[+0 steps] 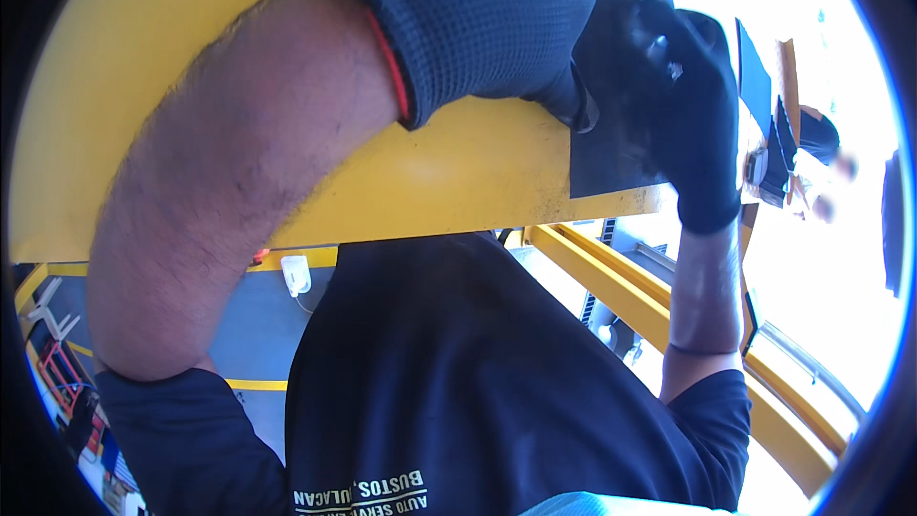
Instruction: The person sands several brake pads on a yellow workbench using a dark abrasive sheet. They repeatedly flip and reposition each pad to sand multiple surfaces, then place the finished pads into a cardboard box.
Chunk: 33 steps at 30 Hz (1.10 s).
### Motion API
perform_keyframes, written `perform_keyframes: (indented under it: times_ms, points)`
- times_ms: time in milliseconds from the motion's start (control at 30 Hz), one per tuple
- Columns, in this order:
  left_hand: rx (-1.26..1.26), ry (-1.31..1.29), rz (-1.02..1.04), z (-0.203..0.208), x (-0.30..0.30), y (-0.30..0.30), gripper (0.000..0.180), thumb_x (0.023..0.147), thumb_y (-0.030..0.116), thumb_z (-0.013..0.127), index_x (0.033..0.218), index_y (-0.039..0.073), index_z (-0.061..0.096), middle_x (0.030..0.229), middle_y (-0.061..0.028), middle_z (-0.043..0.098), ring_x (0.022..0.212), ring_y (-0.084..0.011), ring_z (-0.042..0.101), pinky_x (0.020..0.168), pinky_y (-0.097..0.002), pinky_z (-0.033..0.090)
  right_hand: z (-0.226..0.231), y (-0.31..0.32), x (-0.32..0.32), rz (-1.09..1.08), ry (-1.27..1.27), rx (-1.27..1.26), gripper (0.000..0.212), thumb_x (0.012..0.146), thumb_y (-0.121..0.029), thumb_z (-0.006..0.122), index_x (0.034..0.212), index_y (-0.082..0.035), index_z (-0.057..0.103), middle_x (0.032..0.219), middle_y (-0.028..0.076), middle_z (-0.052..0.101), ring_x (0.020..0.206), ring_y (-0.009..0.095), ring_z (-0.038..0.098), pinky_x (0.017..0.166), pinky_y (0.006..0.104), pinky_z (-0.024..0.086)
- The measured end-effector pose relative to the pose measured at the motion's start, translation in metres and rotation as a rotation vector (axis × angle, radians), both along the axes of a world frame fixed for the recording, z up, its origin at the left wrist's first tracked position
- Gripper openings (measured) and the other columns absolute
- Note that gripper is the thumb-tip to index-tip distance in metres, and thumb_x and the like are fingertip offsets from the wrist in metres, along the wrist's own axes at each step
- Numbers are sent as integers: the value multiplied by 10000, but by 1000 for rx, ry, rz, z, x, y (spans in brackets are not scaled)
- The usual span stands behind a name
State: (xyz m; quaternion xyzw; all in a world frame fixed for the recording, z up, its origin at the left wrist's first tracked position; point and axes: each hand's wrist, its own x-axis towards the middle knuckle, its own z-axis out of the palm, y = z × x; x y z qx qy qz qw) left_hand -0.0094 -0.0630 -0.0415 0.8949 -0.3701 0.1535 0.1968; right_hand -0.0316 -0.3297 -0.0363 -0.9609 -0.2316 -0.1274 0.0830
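My left hand [497,24], in a dark knitted glove with a red cuff edge, reaches across the yellow surface [430,177] to a dark flat sheet [602,167]. Its thumb is stretched out beside the sheet's left edge. The other left fingers blend into the dark area at the top and are only partly visible. On the sheet's right side, my right hand [702,119] wears a black glove. Its fingers are bent and drawn together close to the left fingers, with bright glints on them. Whatever lies between the right fingers, I cannot make out.
The yellow surface ends at a front edge close to my body. Below on the right run yellow frame rails [611,287]. A white device with a cord [296,274] shows under the edge at left. Dark items [778,153] and a blurred person [821,134] appear at far right.
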Motion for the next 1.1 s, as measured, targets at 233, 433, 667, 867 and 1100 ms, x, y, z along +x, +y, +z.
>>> perform_keyframes:
  times_ms: [233, 433, 667, 867, 1100]
  points:
    - [10, -128, 100, -14, -1, 7, 726, 850, 561, 761, 1240, -42, 655, 1235, -267, 678, 1220, -423, 635, 1109, -590, 427, -3, 13, 17, 33, 21, -1, 492, 934, -99, 772, 1415, -108, 672, 1242, 146, 712, 1089, 274, 716, 909, 381, 577]
    - [56, 225, -63, 15, -4, 1, 851, 844, 606, 757, 1328, -77, 602, 1340, -295, 642, 1359, -441, 559, 1172, -573, 384, -1, 13, 15, 107, -32, 4, 461, 920, -70, 791, 1371, -121, 706, 1260, 138, 699, 1061, 280, 722, 878, 400, 583]
    - [66, -83, 60, -10, 2, 5, 944, 848, 672, 724, 1378, -93, 565, 1383, -299, 620, 1377, -448, 547, 1188, -611, 348, 0, 3, 28, 72, 24, 145, 411, 916, -150, 809, 1319, -138, 727, 1201, 174, 694, 1073, 282, 714, 874, 392, 592]
    - [135, -32, 46, -5, 3, -2, 1045, 829, 717, 722, 1457, -91, 512, 1430, -298, 592, 1399, -449, 527, 1195, -617, 339, 3, -7, 19, -7, 82, 101, 331, 922, -248, 800, 1236, -149, 760, 1117, 196, 699, 963, 395, 714, 844, 427, 590]
    - [91, -11, 42, -12, 4, -1, 1077, 826, 711, 737, 1526, -59, 457, 1498, -307, 533, 1456, -451, 460, 1221, -622, 298, -3, 14, 0, -60, -95, 2, 328, 974, -216, 759, 1293, -141, 745, 1122, 153, 705, 1054, 298, 723, 884, 402, 580]
